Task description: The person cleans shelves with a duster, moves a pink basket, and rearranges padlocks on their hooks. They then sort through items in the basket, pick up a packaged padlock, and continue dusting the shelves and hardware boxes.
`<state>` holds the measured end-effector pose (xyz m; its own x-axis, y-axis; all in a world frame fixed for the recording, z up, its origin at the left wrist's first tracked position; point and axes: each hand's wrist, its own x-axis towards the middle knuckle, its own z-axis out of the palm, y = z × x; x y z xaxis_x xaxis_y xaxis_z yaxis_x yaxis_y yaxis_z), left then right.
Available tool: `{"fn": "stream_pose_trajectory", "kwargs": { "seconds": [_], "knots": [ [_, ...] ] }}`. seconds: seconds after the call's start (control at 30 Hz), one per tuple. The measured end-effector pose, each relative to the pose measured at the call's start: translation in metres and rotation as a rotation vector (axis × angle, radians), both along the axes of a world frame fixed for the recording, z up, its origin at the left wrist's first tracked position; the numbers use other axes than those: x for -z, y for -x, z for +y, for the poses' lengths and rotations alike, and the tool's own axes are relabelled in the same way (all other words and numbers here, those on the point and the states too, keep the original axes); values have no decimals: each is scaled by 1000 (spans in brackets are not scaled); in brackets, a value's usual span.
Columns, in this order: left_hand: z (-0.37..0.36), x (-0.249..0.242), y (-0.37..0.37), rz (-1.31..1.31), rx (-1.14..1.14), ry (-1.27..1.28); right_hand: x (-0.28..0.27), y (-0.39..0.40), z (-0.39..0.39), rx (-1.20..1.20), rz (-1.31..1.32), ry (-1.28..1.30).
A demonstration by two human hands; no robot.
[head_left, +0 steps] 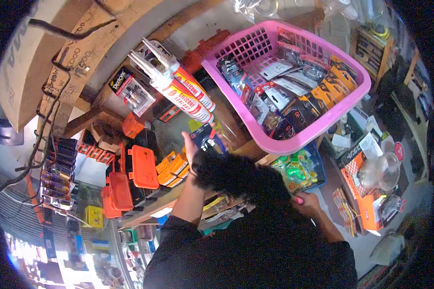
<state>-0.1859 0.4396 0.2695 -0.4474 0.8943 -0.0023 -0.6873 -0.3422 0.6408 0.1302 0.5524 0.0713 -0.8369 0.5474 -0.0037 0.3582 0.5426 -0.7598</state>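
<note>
Dark packet (209,137) | white marking, blue edge | left hand (191,147) grips it | right hand (309,201): can't tell

Here's your worktop (175,136), and it's packed: the pink basket (294,146) sits big on your right, silicone tubes (185,98) stand upright just left of it, and over on your left come yellow-orange boxes (171,168) beside the orange cases (143,166).
</note>
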Motion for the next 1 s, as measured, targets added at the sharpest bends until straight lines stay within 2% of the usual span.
{"fn": "stream_pose_trajectory", "kwargs": {
  "seconds": [0.03,0.07,0.13,0.17,0.23,0.3,0.37,0.4,0.43,0.47,0.6,0.63,0.7,0.73,0.77,0.8,0.83,0.87,0.9,0.97,1.0],
  "knots": [
    [3,7,6,43,35,-29,-5,13,0,-58,-121,128],
    [6,6,6,45,38,-28,-9,25,1,-54,-118,129],
    [10,4,4,-111,149,-114,-13,45,1,-282,136,-35],
    [12,6,8,-107,153,-115,-4,53,-4,-278,140,-38],
    [20,18,27,34,203,-119,13,71,-12,-207,354,185],
    [29,27,41,106,146,-59,-40,79,-17,-219,272,247],
    [33,14,40,-18,33,-75,-60,82,-19,-230,181,308],
    [36,-5,27,9,149,-237,-59,81,-19,-301,152,204],
    [28,-33,5,29,43,-110,-60,79,-19,-370,118,96],
    [28,-43,2,28,54,-123,-67,77,-20,-324,130,71],
    [32,-68,-3,93,-206,-385,-86,69,-8,-426,63,174],
    [36,-106,-35,48,-380,-207,-94,66,-6,-402,108,216],
    [40,-117,-21,170,-124,-359,-109,61,1,-377,150,245],
    [54,-115,-27,226,-455,-159,-116,60,5,-383,37,173],
    [50,-85,11,14,0,-301,-121,60,9,-386,-77,100],
    [63,-79,18,186,103,-309,-123,60,10,-385,-82,85],
    [76,-75,23,362,201,-316,-122,60,8,-367,30,107],
    [82,-58,31,241,231,-371,-120,60,5,-356,141,132],
    [84,-41,36,120,260,-423,-118,60,1,-366,134,119],
    [77,-7,41,106,81,-377,-117,64,-1,-311,12,236],
    [69,-1,36,39,138,-435,-141,63,-2,-281,133,287]
  ]
}}
